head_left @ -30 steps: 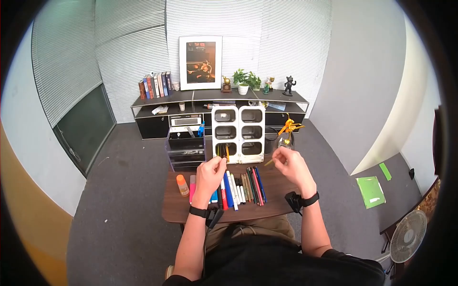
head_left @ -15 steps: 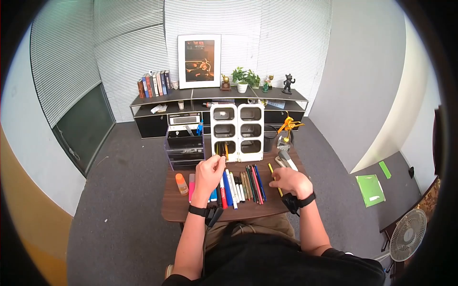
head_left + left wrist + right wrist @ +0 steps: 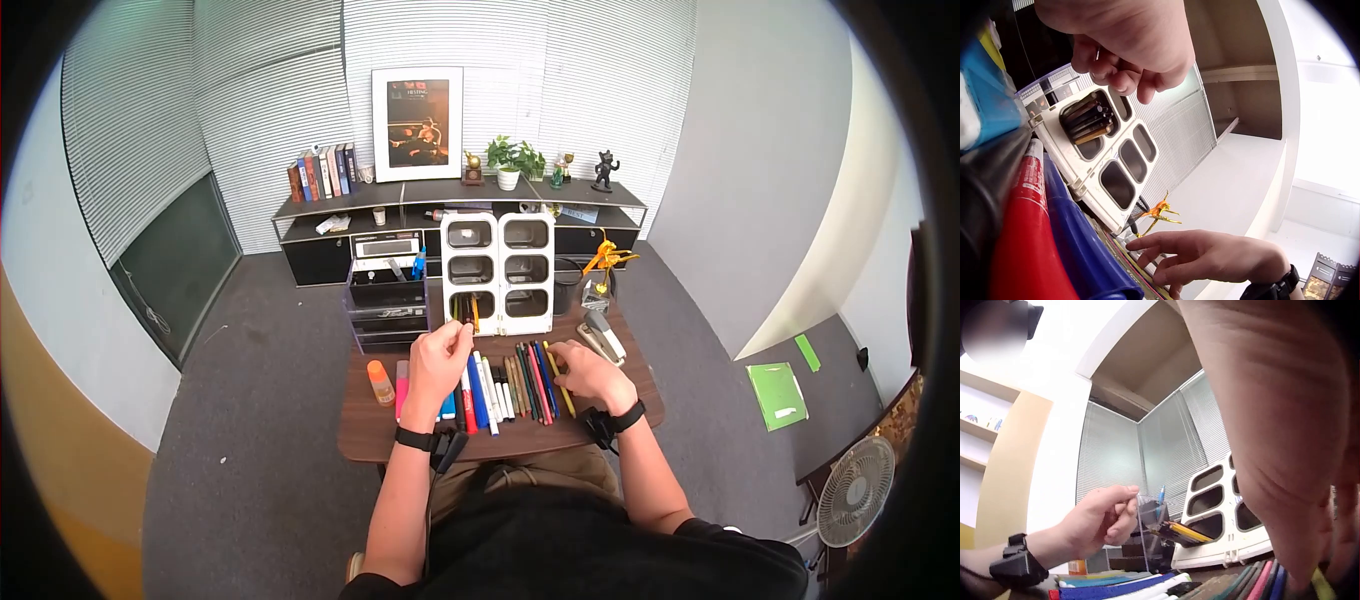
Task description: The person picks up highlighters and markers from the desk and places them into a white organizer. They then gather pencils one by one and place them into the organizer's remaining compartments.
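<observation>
Lying at the right end of a row of pens and markers [image 3: 478,390], a yellow pencil [image 3: 567,398] slants across the brown table [image 3: 367,432] beside the right hand [image 3: 597,376]. That hand is moderately spread, its index finger fairly straight — from here I can't tell how firmly it touches the pencil. The left hand [image 3: 438,362] hangs above the row, narrow, fingers loosely curled, nothing visible in them. Behind it stands a white organizer [image 3: 470,253] — several pencils [image 3: 1091,117] fill its lower-left compartment. A stapler [image 3: 603,337] lies just beyond the right hand.
</observation>
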The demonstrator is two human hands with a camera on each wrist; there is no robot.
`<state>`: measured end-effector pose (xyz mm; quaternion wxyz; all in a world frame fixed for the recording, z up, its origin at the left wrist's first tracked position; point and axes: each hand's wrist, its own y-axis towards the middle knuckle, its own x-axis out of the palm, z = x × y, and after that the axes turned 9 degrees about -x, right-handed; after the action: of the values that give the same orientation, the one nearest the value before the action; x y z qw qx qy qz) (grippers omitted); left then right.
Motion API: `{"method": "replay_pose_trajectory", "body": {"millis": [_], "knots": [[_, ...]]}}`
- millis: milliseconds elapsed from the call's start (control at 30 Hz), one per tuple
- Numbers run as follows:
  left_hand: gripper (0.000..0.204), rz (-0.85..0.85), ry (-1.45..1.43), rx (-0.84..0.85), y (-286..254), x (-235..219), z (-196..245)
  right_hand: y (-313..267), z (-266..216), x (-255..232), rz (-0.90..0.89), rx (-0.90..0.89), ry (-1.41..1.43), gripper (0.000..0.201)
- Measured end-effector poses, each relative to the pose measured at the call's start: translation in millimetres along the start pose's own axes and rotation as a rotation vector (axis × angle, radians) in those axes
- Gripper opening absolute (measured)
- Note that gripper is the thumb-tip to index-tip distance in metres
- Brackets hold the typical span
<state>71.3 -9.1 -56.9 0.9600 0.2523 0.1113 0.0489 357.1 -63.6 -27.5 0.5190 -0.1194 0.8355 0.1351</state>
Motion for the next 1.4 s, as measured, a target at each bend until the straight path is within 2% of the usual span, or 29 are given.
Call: {"method": "replay_pose_trajectory", "body": {"millis": [33,100,200,333,400,433,500,533,600,633,733,767,833,867,933,1067,1133,1200,1267,1333,1400], "knots": [[0.037,-0.003,0.003,-0.007,0,0,1,0,-7,-4,0.000,0.000,0.000,0.060],[0.037,-0.001,0.001,-0.003,-1,0,3,-1,-29,-19,-0.101,0.136,0.204,0.059],[0.037,-0.001,0.014,-0.005,-1,-2,6,0,-20,-13,-0.082,0.089,0.197,0.058],[0.037,0.002,0.034,-0.003,0,0,-1,0,-22,-18,-0.114,0.115,0.210,0.055],[0.037,0.009,0.009,0.006,-1,0,4,2,-11,-11,-0.073,-0.008,0.115,0.052],[0.037,0.015,-0.016,0.017,-1,0,6,4,-7,-6,-0.075,-0.010,0.113,0.052],[0.037,0.017,-0.003,0.021,1,1,1,6,-1,4,0.070,-0.027,0.016,0.046],[0.036,0.017,0.011,0.025,0,0,-2,6,0,9,0.064,-0.034,0.011,0.046],[0.036,0.028,0.011,0.012,-2,-1,2,13,-9,13,0.219,-0.170,-0.173,0.046],[0.036,0.024,0.012,0.001,-2,-1,5,20,-15,16,0.271,-0.263,-0.095,0.047],[0.032,-0.035,0.090,-0.030,-2,-7,9,48,-34,19,0.259,-0.378,0.096,0.057],[0.033,-0.032,0.094,-0.030,-1,-6,7,59,-41,18,0.264,-0.379,0.097,0.057],[0.033,-0.029,0.090,-0.024,-2,-7,7,82,-50,17,0.041,-0.291,0.291,0.060],[0.033,-0.022,0.082,-0.023,-1,-6,7,96,-43,27,0.026,-0.336,0.344,0.060],[0.034,0.048,0.001,0.015,0,1,3,111,-35,41,0.014,-0.312,0.454,0.061],[0.034,0.035,0.005,0.022,2,-1,3,118,-35,46,0.127,-0.245,0.488,0.053],[0.034,0.023,0.009,0.036,0,-1,3,117,-33,45,0.126,-0.224,0.566,0.051],[0.034,0.019,0.013,0.018,0,-3,8,118,-33,43,0.133,-0.124,0.710,0.051],[0.034,0.022,0.024,0.013,-1,-3,9,114,-33,40,0.169,-0.132,0.702,0.048],[0.034,0.024,0.034,0.005,0,-3,8,105,-34,32,0.183,-0.118,0.509,0.043],[0.034,0.033,0.011,0.026,0,-1,7,90,-36,29,0.232,-0.173,0.567,0.041]]}}
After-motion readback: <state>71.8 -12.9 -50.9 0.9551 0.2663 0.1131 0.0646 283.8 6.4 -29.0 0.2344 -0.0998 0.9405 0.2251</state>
